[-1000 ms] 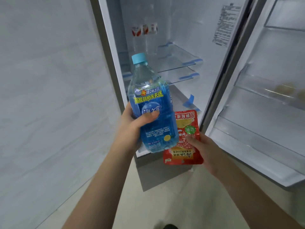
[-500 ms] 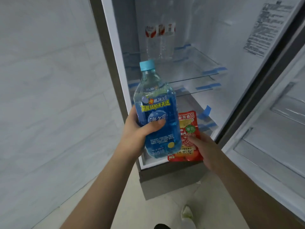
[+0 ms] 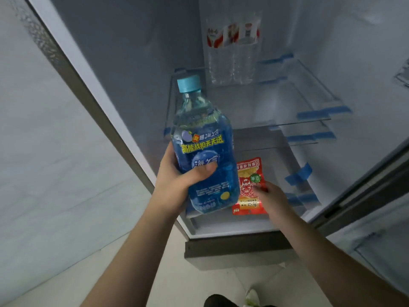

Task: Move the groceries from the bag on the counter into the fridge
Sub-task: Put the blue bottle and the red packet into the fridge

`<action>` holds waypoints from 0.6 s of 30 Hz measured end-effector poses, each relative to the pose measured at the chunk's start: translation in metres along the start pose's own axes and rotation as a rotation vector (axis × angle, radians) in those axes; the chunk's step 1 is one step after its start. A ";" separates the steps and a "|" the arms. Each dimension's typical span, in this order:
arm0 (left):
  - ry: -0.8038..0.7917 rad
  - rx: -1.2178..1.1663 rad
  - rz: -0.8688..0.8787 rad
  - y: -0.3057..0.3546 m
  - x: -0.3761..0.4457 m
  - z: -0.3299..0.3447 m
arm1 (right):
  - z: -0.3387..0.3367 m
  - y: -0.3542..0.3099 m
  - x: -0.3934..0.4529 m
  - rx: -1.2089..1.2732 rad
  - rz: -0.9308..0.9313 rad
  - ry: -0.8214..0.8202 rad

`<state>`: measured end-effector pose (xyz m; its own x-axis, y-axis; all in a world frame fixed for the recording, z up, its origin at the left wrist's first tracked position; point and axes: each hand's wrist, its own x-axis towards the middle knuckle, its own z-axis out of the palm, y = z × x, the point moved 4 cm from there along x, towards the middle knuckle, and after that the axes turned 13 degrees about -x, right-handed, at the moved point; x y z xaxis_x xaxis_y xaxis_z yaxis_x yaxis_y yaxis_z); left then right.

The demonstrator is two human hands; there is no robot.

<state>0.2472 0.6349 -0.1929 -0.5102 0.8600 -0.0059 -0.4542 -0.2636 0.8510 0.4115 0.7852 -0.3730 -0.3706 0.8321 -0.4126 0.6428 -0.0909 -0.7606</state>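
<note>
My left hand (image 3: 177, 182) grips a big blue drink bottle (image 3: 203, 151) with a light blue cap, held upright in front of the open fridge (image 3: 155, 52). My right hand (image 3: 271, 199) holds a red snack packet (image 3: 249, 189) by its right edge, just right of the bottle and low in the fridge opening. The packet's left side is hidden behind the bottle. The bag and counter are out of view.
Two clear water bottles (image 3: 232, 52) stand at the back of the upper glass shelf (image 3: 287, 103). Blue tape marks the shelf edges. The fridge door (image 3: 376, 240) hangs open on the right. A pale tiled wall (image 3: 44, 151) fills the left.
I have come closer to the fridge, and both hands with the bottle and packet have moved forward into its opening. The door shelves have slid out of view to the right.
</note>
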 end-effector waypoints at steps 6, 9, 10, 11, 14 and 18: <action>0.077 0.007 0.057 0.000 0.014 0.004 | 0.011 0.008 0.058 0.082 0.051 -0.037; 0.106 0.028 0.087 0.002 0.017 0.005 | 0.018 0.005 0.081 0.106 0.049 -0.085; 0.115 0.037 0.098 0.003 0.017 0.005 | 0.020 0.005 0.088 0.131 0.057 -0.098; 0.121 0.044 0.107 0.004 0.017 0.005 | 0.022 0.005 0.093 0.152 0.067 -0.113; 0.140 0.044 0.132 0.004 0.015 0.005 | 0.025 0.006 0.101 0.177 0.077 -0.161; 0.137 0.045 0.136 0.005 0.011 0.003 | 0.026 0.002 0.097 0.222 0.100 -0.237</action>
<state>0.2418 0.6446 -0.1869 -0.6608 0.7494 0.0413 -0.3429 -0.3505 0.8715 0.3593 0.8522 -0.4272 -0.4755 0.6652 -0.5756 0.5316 -0.3041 -0.7905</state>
